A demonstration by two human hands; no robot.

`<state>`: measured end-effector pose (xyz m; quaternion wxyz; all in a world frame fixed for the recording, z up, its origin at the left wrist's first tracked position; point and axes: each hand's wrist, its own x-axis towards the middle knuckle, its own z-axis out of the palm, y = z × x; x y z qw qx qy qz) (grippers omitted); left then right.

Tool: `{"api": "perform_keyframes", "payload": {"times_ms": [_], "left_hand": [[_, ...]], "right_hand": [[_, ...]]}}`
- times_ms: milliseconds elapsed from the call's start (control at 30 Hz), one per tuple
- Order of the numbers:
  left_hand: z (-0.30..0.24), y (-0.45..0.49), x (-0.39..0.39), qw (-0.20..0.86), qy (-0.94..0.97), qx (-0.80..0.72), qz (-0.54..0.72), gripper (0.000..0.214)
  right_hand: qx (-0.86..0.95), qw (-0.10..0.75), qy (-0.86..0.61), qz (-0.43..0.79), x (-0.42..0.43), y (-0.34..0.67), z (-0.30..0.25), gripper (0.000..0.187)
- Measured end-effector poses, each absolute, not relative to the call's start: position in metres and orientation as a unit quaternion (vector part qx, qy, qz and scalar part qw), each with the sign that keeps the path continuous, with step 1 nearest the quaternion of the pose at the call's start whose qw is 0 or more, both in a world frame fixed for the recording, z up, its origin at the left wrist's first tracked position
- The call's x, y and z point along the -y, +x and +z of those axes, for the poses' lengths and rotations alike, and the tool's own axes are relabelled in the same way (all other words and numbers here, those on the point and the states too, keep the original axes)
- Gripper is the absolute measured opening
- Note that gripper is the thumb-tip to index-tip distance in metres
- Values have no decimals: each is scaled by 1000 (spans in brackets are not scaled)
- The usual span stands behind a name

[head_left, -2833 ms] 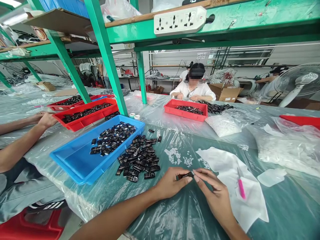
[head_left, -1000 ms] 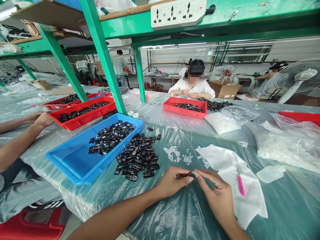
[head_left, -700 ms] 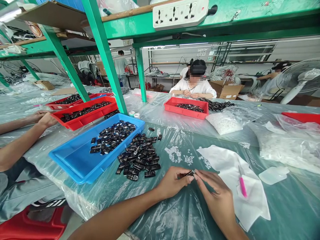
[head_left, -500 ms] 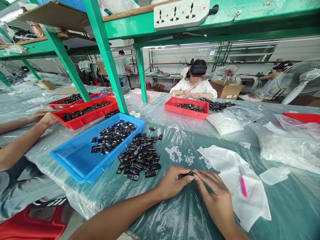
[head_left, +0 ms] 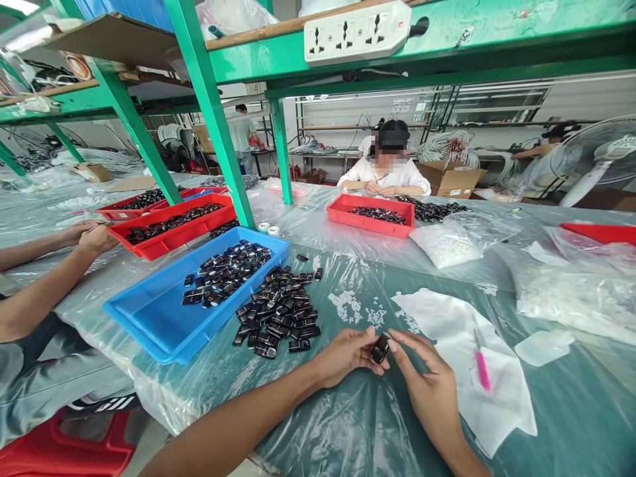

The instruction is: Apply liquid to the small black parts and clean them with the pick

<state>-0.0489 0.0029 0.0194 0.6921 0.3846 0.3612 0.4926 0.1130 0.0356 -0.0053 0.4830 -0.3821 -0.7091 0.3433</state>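
Between the fingers of my left hand [head_left: 352, 354] is a small glossy black plastic part [head_left: 380, 348], its broad face tilted up toward me. The thumb and index finger of my right hand [head_left: 424, 374] pinch at its upper right edge. Left of my hands lies a loose pile of similar black parts [head_left: 278, 308]. Beyond the pile, a blue tray [head_left: 149, 324] holds more of them. Small white pieces [head_left: 346, 306] are scattered on the plastic-covered table just past my hands. To the right, a pink-handled tool [head_left: 481, 371] rests on a white sheet [head_left: 507, 404].
Bags of white pieces [head_left: 447, 245] stand at the right. Red trays of black parts [head_left: 370, 222] sit farther back and left. A co-worker's arms [head_left: 54, 285] are at the left edge; another person sits opposite. A green shelf frame [head_left: 209, 112] rises over the table.
The black part has been turned in my fingers, so its broad glossy face now shows. My left fingers have shifted around it, and my right hand has moved slightly.
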Motion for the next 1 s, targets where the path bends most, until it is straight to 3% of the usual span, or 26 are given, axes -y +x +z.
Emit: {"api": "perform_keyframes", "payload": {"times_ms": [300,467,700,800,933,1000], "left_hand": [[26,-46,2,630,451,-395,494,51],[26,-48,1,610,471,-431,470,55],[69,-79,0,476,506,-505,512,50],[93,-119,-1,360,525,-562,529,47],[117,-193,4,48,516,-715,469,40],[123,-225,9,-13,485,-751,448,41]], "right_hand": [[735,476,-377,303,-33,113,-11,19],[744,424,-386,343,-32,113,-10,25],[725,429,-410,350,-28,116,3,35],[723,434,-409,350,-29,120,3,31],[740,429,-377,356,-30,121,0,29],[748,421,-364,362,-30,121,-2,27]]}}
